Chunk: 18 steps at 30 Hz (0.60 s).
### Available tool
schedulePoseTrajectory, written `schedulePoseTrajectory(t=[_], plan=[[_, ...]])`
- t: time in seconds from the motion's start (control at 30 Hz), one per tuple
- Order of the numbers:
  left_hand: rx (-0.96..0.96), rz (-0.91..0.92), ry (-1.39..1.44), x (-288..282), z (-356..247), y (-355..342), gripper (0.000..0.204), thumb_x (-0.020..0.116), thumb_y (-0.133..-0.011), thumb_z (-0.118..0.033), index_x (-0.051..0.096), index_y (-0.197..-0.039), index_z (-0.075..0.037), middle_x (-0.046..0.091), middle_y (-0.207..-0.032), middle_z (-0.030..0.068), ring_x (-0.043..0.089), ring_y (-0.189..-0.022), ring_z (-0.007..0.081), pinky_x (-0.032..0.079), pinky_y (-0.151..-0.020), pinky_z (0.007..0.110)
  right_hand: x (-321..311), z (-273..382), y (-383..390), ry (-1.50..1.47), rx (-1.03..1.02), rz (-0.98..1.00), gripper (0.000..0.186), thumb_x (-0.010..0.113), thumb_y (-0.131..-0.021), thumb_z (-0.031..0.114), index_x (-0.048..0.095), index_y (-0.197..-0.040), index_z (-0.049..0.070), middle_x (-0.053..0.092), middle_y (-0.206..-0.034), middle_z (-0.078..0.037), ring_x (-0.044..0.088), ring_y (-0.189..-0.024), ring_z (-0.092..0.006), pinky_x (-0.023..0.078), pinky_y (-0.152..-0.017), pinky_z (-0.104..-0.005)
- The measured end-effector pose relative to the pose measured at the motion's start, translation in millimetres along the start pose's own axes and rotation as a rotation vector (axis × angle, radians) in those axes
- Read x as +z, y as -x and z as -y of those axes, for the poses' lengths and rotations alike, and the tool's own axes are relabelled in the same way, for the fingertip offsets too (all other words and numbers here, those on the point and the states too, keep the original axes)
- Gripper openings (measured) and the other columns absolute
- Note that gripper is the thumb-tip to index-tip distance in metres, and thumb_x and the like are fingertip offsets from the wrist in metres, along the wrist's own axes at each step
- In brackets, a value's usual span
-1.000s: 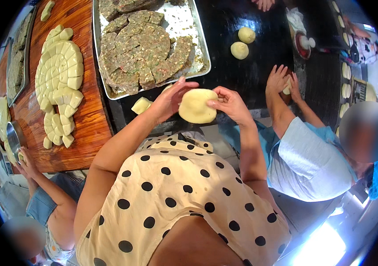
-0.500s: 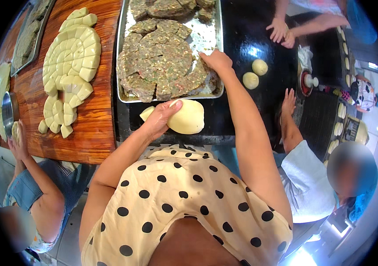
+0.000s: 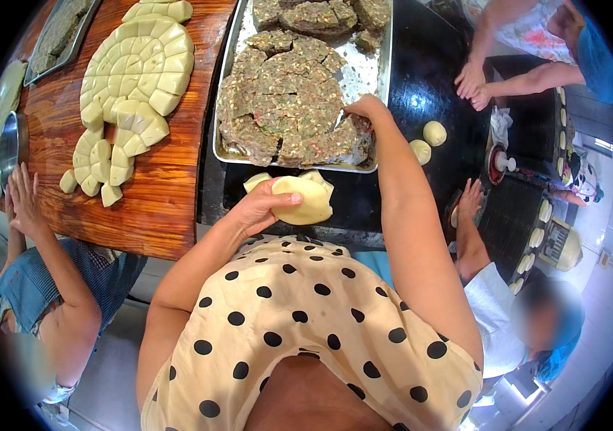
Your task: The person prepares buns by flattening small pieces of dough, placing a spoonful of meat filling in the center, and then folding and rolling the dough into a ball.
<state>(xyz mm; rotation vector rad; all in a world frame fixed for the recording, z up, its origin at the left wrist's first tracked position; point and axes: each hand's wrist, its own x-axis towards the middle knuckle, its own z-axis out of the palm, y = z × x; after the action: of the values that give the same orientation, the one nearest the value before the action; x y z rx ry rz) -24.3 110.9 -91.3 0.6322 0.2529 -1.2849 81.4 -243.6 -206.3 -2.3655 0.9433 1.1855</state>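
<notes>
A flat, pale disc of dough (image 3: pixel 305 203) lies across the fingers of my left hand (image 3: pixel 257 208), with the thumb over its face. More dough pieces (image 3: pixel 318 179) show just behind it at the counter's near side. My right hand (image 3: pixel 368 111) reaches into a metal tray (image 3: pixel 384 72). Its fingers curl down onto the right side of a brown, speckled minced filling (image 3: pixel 288 100), and their tips are partly hidden. The filling is scored into chunks.
Cut dough (image 3: pixel 137 68) covers part of the wooden board (image 3: pixel 170 208) at left. Two dough balls (image 3: pixel 434 133) sit on the black counter (image 3: pixel 428 79) at right. Co-workers' hands (image 3: pixel 25 201) work at left, others (image 3: pixel 473 86) at far right and nearer right. A red-rimmed bowl (image 3: pixel 497 164) stands there.
The view has shifted, so the tray appears farther right. In my left hand the dough disc now faces up more fully. My right hand stays at the filling's right side, its fingers more curled.
</notes>
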Motion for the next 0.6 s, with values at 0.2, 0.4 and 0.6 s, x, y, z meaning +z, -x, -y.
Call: schedulePoseTrajectory(t=[0.2,0.4,0.6], plan=[[0.024,-0.102,0.09,-3.6,-9.5,-11.5,0.047,0.069,-0.091,-0.022,0.054,-0.129,0.0,0.063,-0.123,0.0131,0.063,-0.114,0.0238,0.05,-0.1,0.04,-27.3,-3.6,32.8,-0.215,-0.056,-0.246,0.068,0.078,-0.065,0.048,0.065,-0.115,0.003,0.07,-0.105,-0.018,0.069,-0.092,-0.028,0.053,-0.082,-0.0395],[0.118,-0.101,0.234,11.1,-32.0,-49.6,0.048,0.057,-0.098,-0.033,0.05,-0.134,-0.001,0.06,-0.128,0.0149,0.06,-0.118,0.0275,0.049,-0.102,0.046,-18.7,-10.6,118.6,-0.767,-0.673,-0.51,0.064,0.079,-0.076,0.042,0.056,-0.12,0.001,0.067,-0.104,-0.018,0.067,-0.093,-0.0254,0.052,-0.082,-0.0364],[0.179,0.048,0.261,40.5,-54.6,-66.8,0.048,0.054,-0.099,-0.041,0.053,-0.13,-0.004,0.06,-0.127,0.0116,0.059,-0.118,0.0241,0.049,-0.101,0.044,39.7,16.5,244.5,-0.421,-1.035,-0.792,0.056,0.078,-0.079,0.026,0.055,-0.125,0.005,0.063,-0.117,-0.013,0.063,-0.107,-0.0302,0.05,-0.095,-0.0387]])
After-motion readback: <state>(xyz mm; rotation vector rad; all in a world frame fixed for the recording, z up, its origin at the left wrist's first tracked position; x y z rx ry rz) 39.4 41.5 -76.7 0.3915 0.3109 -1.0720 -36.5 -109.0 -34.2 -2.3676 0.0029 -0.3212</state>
